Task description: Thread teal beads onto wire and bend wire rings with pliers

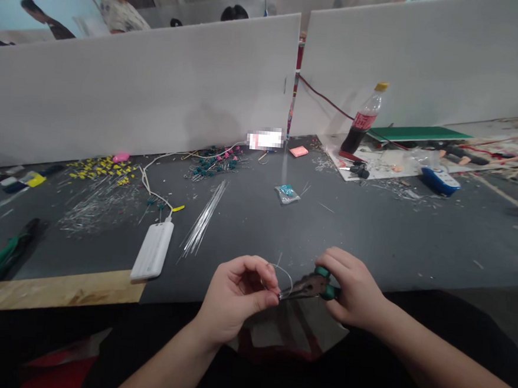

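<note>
My left hand [239, 296] pinches a thin, pale wire [289, 274] that curves in a loop between my two hands. My right hand [353, 286] is wrapped round the green handles of a pair of pliers [308, 287]. The tips of the pliers meet the wire right at my left fingertips, over the table's front edge. What exactly lies between the jaws is too small to make out. Left of my hands, a bundle of straight wires [205, 217] lies on the grey table [248, 217].
A white power bank [153, 248] with a cable lies left, near green-handled pliers [9, 253]. Behind are yellow-tipped wires [103, 168], teal and pink pieces [212, 164] and a small plastic packet [287, 193]. A cola bottle [362, 121] stands before the white partition [160, 86]; people are beyond.
</note>
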